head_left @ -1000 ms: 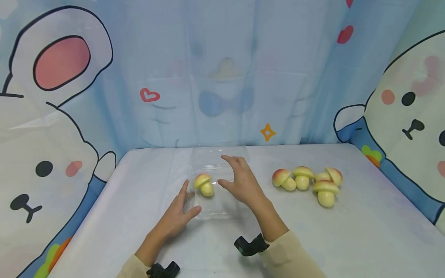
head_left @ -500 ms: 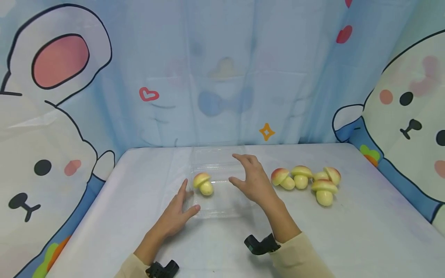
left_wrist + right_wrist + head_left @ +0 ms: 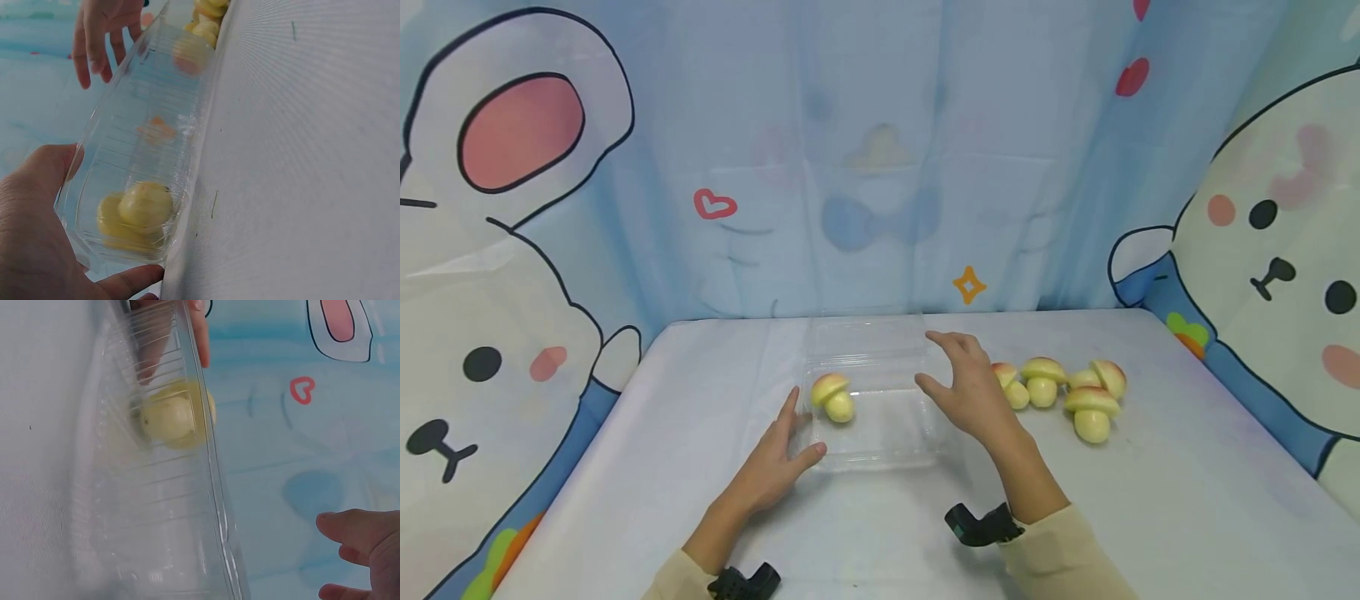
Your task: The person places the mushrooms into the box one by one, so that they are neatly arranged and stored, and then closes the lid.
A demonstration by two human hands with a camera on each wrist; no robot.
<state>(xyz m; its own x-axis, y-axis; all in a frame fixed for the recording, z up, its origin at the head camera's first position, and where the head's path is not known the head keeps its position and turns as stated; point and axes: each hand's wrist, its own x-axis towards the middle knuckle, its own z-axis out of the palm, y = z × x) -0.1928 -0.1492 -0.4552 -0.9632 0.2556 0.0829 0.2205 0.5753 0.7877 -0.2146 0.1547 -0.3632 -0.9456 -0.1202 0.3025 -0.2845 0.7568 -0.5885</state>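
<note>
A clear plastic clamshell box [image 3: 883,425] lies on the table with its lid folded back behind it. One toy mushroom [image 3: 832,398], yellow with a reddish tint on the cap, sits at the left end of the box. My left hand [image 3: 767,467] rests against the box's left side, fingers and thumb spread; in the left wrist view its thumb [image 3: 74,161] touches the rim. Over the box's right edge hovers my right hand [image 3: 973,396], thumb and fingers apart, holding nothing. Several more mushrooms [image 3: 1092,417] stand grouped to its right, one partly hidden behind that hand.
A white cloth [image 3: 1075,517] covers the table. Behind it hangs a blue curtain [image 3: 880,167] printed with cartoon animals. Each wrist carries a black camera, such as the right wrist camera [image 3: 981,525].
My right hand has moved right, from above the box to its right edge beside the grouped mushrooms. The left hand stays at the box's left side. The head view has shifted slightly.
</note>
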